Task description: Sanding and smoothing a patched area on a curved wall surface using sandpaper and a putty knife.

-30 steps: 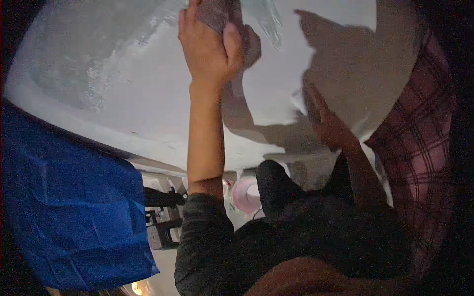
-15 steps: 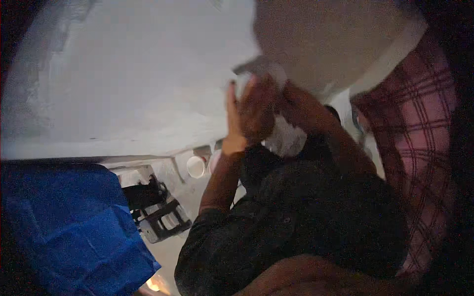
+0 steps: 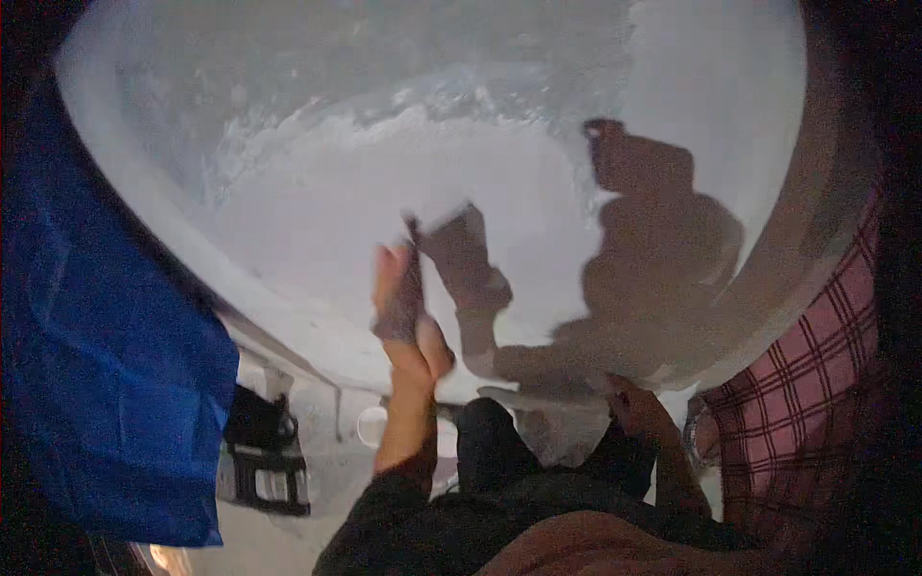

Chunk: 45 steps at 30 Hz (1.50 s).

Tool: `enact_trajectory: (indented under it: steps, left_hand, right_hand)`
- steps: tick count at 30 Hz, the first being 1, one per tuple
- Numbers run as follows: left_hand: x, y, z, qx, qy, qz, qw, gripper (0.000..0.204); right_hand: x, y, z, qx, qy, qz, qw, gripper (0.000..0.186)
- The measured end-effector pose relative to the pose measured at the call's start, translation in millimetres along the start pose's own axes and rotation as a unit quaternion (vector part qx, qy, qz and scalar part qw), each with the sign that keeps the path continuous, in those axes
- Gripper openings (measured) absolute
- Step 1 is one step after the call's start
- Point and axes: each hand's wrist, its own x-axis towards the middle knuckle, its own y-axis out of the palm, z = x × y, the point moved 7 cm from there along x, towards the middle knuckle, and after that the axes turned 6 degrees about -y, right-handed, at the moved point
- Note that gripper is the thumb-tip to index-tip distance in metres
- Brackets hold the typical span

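Against the white wall (image 3: 317,221), a grey sanding pad (image 3: 403,302) is held flat by the closed left hand (image 3: 408,331), long axis upright; the right hand (image 3: 639,408) is lower, well apart, grip not discernible.

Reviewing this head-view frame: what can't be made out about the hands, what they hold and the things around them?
- Left hand: motion blur; the grey pad in its grip can't be identified as cloth or sanding block.
- Right hand: in shadow at the white wall; any grip unreadable.
- Black object below: dim, partly behind the blue sheet.
- Checked fabric: cut off by the right edge.
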Motion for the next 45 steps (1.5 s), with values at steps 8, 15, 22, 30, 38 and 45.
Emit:
enact_trajectory:
  steps: [8, 15, 22, 30, 38, 45]
  left_hand:
    - [144.8, 22.8, -2.6, 0.194, 0.114, -0.041, 0.973, 0.042]
    - [75.5, 135.1, -70.6, 0.139, 0.292, 0.197, 0.925, 0.046]
    - [143.9, 71.2, -7.7, 0.394, -0.056, 0.051, 0.916, 0.045]
    - [86.7, 83.2, 6.0, 0.371, 0.146, 0.129, 0.908, 0.039]
    - [91.1, -23.5, 67.2, 0.290, -0.132, -0.098, 0.943, 0.055]
    - [66.0, -53.4, 107.6, 0.431, -0.084, -0.021, 0.898, 0.062]
  right_hand:
    - [-2.8, 20.6, 3.3, -0.014, -0.167, -0.078, 0.983, 0.062]
    - [-2.6, 35.9, -5.1, 0.113, -0.040, -0.056, 0.991, 0.055]
    - [-2.8, 19.5, -28.5, 0.163, -0.083, -0.051, 0.982, 0.052]
    - [-1.5, -3.5, 1.3, 0.170, -0.114, -0.076, 0.976, 0.061]
    - [-1.6, 3.7, 13.4, 0.265, -0.170, -0.019, 0.949, 0.069]
    - [1.1, -3.7, 24.7, 0.263, -0.164, -0.079, 0.948, 0.063]
